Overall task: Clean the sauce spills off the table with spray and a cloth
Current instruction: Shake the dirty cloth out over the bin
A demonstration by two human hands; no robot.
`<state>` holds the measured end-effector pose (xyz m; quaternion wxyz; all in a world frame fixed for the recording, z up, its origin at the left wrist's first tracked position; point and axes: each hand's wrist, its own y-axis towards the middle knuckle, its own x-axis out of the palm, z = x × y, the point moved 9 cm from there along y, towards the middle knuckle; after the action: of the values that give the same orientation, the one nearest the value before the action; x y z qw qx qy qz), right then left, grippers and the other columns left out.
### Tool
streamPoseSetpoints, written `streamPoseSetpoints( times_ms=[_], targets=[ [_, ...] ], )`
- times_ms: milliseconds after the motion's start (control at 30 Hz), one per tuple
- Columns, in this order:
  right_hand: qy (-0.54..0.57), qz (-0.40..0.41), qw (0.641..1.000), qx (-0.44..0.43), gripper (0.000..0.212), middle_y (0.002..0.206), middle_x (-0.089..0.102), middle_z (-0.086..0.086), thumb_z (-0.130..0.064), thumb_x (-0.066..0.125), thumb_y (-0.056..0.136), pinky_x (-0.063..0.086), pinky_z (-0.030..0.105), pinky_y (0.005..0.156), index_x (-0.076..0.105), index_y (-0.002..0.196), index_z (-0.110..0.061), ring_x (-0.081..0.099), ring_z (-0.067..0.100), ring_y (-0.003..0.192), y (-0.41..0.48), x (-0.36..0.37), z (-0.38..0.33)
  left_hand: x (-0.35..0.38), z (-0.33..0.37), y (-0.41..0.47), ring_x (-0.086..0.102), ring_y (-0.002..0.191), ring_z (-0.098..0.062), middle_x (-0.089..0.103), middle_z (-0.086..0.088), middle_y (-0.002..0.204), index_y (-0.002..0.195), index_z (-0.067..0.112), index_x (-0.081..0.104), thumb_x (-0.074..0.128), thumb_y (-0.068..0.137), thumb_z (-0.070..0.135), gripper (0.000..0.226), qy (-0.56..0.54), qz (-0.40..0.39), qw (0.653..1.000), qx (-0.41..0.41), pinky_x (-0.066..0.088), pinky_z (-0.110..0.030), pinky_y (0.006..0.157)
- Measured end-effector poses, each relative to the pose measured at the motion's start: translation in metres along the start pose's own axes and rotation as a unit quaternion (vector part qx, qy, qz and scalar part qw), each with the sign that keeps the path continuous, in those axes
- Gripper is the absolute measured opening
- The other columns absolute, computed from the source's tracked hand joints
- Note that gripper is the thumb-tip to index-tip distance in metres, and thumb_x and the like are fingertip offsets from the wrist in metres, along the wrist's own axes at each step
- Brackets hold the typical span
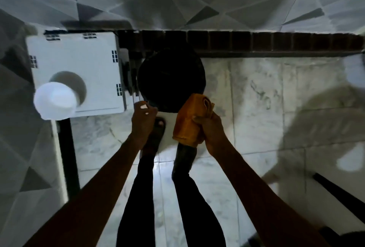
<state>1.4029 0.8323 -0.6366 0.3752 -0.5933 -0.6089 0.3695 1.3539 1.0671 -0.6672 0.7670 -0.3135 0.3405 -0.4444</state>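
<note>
My right hand (212, 130) grips a bunched orange cloth (189, 120), which hangs over the near rim of a round black container (171, 77) on the floor. My left hand (143, 118) is at that container's near-left rim with its fingers curled. A small pale patch shows at its fingertips, and blur hides whether it holds anything. A white square plastic table top (79, 59) stands to the left. No spray bottle is in view.
A white bowl (55, 102) sits at the front left corner of the white top. My legs and sandalled feet (156, 134) stand on a marble-tiled floor (256, 108). A dark skirting strip (276, 43) runs along the patterned wall. A dark bar (339, 191) lies at right.
</note>
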Motion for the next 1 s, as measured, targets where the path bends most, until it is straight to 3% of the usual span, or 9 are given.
streamPoseSetpoints(
  times_ms=[167, 233, 400, 467, 600, 700, 800, 867, 1000],
  targets=[
    [0.042, 0.031, 0.998, 0.020, 0.061, 0.129, 0.062, 0.008, 0.001, 0.067, 0.086, 0.054, 0.047, 0.087, 0.048, 0.143, -0.014, 0.062, 0.033, 0.109, 0.070, 0.014, 0.036, 0.015, -0.037, 0.097, 0.053, 0.115, -0.023, 0.043, -0.013, 0.147, 0.152, 0.032, 0.017, 0.072, 0.089, 0.018, 0.085, -0.104, -0.001, 0.990, -0.094, 0.049, -0.041, 0.084],
    [0.062, 0.040, 0.997, 0.029, 0.063, 0.132, 0.062, 0.009, -0.003, 0.068, 0.086, 0.054, 0.048, 0.088, 0.047, 0.144, -0.015, 0.061, 0.037, 0.113, 0.081, 0.015, 0.046, 0.022, -0.043, 0.120, 0.048, 0.129, -0.033, 0.040, -0.013, 0.151, 0.152, 0.031, 0.018, 0.069, 0.091, 0.015, 0.081, -0.130, -0.042, 0.983, -0.120, 0.051, -0.043, 0.081],
    [0.082, 0.065, 0.994, 0.033, 0.060, 0.129, 0.064, 0.008, -0.006, 0.070, 0.086, 0.056, 0.036, 0.070, 0.050, 0.141, -0.016, 0.066, 0.030, 0.103, 0.050, 0.015, 0.037, 0.034, -0.018, 0.117, 0.055, 0.119, -0.032, 0.054, -0.013, 0.131, 0.145, 0.010, 0.037, 0.051, 0.099, 0.002, 0.049, -0.105, -0.054, 0.984, -0.131, 0.052, -0.042, 0.082],
    [0.070, 0.075, 0.994, 0.022, 0.060, 0.129, 0.065, 0.010, -0.006, 0.072, 0.085, 0.057, 0.036, 0.069, 0.052, 0.140, -0.014, 0.066, 0.030, 0.102, 0.026, 0.010, 0.026, 0.032, 0.002, 0.096, 0.056, 0.111, -0.030, 0.053, -0.011, 0.120, 0.144, 0.011, 0.037, 0.050, 0.097, 0.000, 0.050, -0.097, -0.034, 0.987, -0.120, 0.054, -0.040, 0.081],
    [0.059, 0.104, 0.993, 0.004, 0.063, 0.126, 0.067, 0.014, -0.006, 0.078, 0.077, 0.056, 0.054, 0.091, 0.056, 0.136, -0.010, 0.065, 0.037, 0.108, -0.056, -0.003, -0.007, 0.016, 0.043, 0.029, 0.055, 0.117, -0.035, 0.055, -0.013, 0.133, 0.144, 0.013, 0.042, 0.054, 0.093, -0.001, 0.054, -0.038, -0.063, 0.992, -0.103, 0.053, -0.049, 0.089],
    [0.050, 0.132, 0.990, -0.001, 0.074, 0.119, 0.071, 0.011, -0.026, 0.085, 0.060, 0.056, 0.058, 0.092, 0.063, 0.128, -0.012, 0.068, 0.036, 0.106, -0.145, -0.018, -0.031, -0.004, 0.081, -0.049, 0.058, 0.113, -0.038, 0.059, -0.017, 0.129, 0.139, 0.009, 0.047, 0.054, 0.090, -0.003, 0.051, 0.018, -0.090, 0.991, -0.100, 0.055, -0.044, 0.078],
    [0.052, 0.144, 0.988, -0.031, 0.031, 0.106, 0.071, 0.023, -0.007, 0.070, 0.082, 0.058, 0.059, 0.087, 0.067, 0.113, -0.006, 0.068, 0.046, 0.099, -0.242, -0.033, -0.041, -0.021, 0.123, -0.132, 0.059, 0.114, -0.041, 0.058, -0.021, 0.130, 0.140, 0.011, 0.048, 0.056, 0.092, 0.000, 0.050, 0.061, -0.128, 0.985, -0.095, 0.056, -0.050, 0.082],
    [0.059, 0.154, 0.984, -0.071, 0.027, 0.097, 0.073, 0.018, 0.010, 0.060, 0.089, 0.059, 0.048, 0.077, 0.068, 0.110, -0.006, 0.072, 0.038, 0.091, -0.302, -0.044, -0.046, -0.031, 0.154, -0.191, 0.059, 0.111, -0.037, 0.058, -0.014, 0.130, 0.143, 0.014, 0.045, 0.056, 0.093, 0.000, 0.054, 0.098, -0.150, 0.981, -0.074, 0.054, -0.050, 0.087],
    [0.058, 0.194, 0.977, -0.067, 0.043, 0.111, 0.075, 0.005, -0.019, 0.079, 0.073, 0.058, 0.051, 0.090, 0.068, 0.115, -0.026, 0.070, 0.030, 0.103, -0.423, -0.057, -0.046, -0.047, 0.197, -0.307, 0.059, 0.117, -0.035, 0.057, -0.013, 0.135, 0.144, 0.018, 0.046, 0.069, 0.086, 0.020, 0.063, 0.197, -0.202, 0.959, 0.009, 0.052, -0.053, 0.096]
  ],
)
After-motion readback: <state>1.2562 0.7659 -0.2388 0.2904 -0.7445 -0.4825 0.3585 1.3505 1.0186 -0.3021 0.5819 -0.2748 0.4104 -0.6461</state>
